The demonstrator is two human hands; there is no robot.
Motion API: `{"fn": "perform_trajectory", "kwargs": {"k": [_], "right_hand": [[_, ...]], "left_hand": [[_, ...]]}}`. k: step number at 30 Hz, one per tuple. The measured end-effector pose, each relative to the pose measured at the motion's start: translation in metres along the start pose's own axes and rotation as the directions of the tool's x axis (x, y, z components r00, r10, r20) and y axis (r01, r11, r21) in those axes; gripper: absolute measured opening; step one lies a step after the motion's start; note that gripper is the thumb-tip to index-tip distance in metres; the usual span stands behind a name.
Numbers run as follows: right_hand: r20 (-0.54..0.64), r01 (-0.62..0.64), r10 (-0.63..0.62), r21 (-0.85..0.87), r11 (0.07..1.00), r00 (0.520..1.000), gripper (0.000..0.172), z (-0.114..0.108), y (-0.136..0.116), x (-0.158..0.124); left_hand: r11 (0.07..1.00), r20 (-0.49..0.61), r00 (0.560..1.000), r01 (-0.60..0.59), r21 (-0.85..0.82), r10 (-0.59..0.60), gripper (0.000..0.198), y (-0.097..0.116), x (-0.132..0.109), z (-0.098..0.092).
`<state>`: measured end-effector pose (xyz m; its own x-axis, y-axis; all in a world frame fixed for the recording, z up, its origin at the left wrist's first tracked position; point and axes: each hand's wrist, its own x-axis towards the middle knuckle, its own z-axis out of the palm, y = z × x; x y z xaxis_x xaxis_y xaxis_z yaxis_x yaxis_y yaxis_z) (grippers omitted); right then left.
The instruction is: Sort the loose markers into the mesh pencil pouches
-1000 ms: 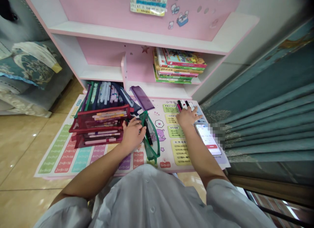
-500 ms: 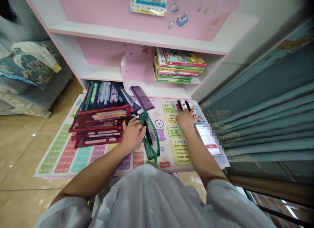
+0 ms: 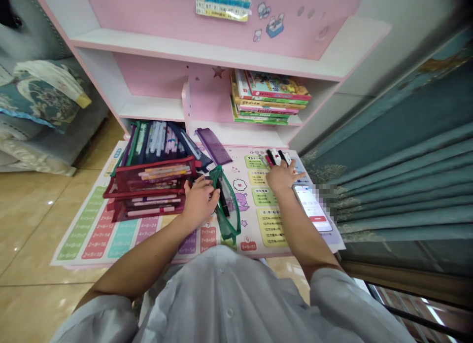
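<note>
Green mesh pouch [image 3: 226, 207] lies open on the printed desk mat [image 3: 99, 234], touching the left hand [image 3: 199, 202] at its 9 o'clock. The right hand [image 3: 283, 178], well apart at 3 o'clock, rests on marker pens [image 3: 277, 157]; grip indeterminate.

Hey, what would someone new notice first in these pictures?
The pink-and-white shelf unit stands out first, above a colourful printed multiplication-table mat. On the mat, stacked red mesh pouches lie beside the left hand, which touches a green see-through pouch. The right hand sits at a bunch of black-and-white pens.
</note>
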<state>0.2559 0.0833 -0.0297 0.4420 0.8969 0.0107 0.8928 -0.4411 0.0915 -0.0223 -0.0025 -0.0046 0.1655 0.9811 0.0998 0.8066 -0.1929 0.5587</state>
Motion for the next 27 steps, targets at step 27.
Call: {"fn": "perform_trajectory", "kwargs": {"k": [27], "right_hand": [[-0.137,0.413,-0.415,0.575,0.706,0.900,0.015,-0.087,0.000,-0.112]], "left_hand": [[1.000,-0.009,1.000,-0.022,0.005,0.022,0.030,-0.002,0.000,0.002]]}}
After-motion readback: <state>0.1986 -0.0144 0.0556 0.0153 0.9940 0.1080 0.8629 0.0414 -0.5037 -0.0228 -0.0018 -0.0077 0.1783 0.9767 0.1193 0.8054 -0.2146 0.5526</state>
